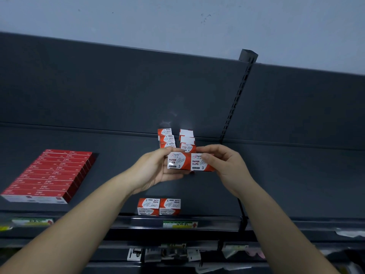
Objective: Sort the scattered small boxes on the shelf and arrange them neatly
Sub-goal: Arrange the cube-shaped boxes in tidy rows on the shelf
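Observation:
Above the dark shelf [276, 184] I hold two red-and-white paper clip boxes side by side. My left hand [156, 171] grips the left box [178, 160]. My right hand [223, 165] grips the right box [198, 162], thumb over its front. Behind them, two short rows of the same boxes [166, 137] [187, 139] run toward the shelf's back wall. Two more paper clip boxes [148, 206] [170, 206] stand side by side at the shelf's front edge, their print upside down.
A neat block of flat red boxes [51, 173] lies on the left of the shelf. A slotted upright post [240, 99] divides the back panel. Price labels [179, 224] sit on the shelf's front rail. Lower shelves hold small packets [164, 254].

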